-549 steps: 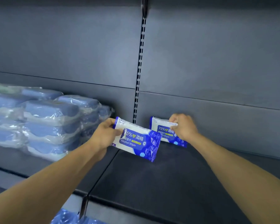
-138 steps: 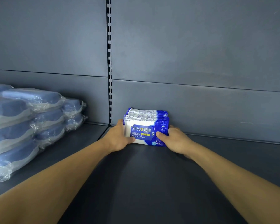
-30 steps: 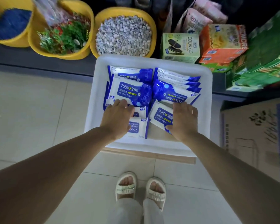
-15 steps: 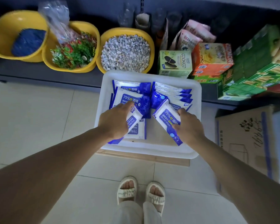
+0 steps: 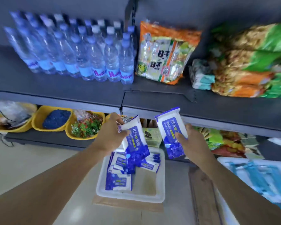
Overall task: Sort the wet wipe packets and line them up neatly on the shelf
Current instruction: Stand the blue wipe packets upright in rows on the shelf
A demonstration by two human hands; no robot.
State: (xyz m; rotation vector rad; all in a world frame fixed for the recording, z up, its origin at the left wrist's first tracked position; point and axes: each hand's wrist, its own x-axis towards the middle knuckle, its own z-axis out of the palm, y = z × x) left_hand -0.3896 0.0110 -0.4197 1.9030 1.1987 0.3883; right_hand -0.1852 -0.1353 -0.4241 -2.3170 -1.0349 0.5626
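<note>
Head camera looks down past two bare arms. Left hand (image 5: pixel 111 133) has its fingers curled round a blue-and-white wet wipe packet (image 5: pixel 134 140), held up above the white tray (image 5: pixel 130 196) on the floor. Right hand (image 5: pixel 191 140) pinches a second packet (image 5: pixel 171 132), thumb on its printed face, near the dark shelf edge (image 5: pixel 217 117). More packets (image 5: pixel 118 180) lie loose in the tray. Water bottles (image 5: pixel 88 52) stand on the shelf above, beside an orange snack bag (image 5: pixel 165 51).
</note>
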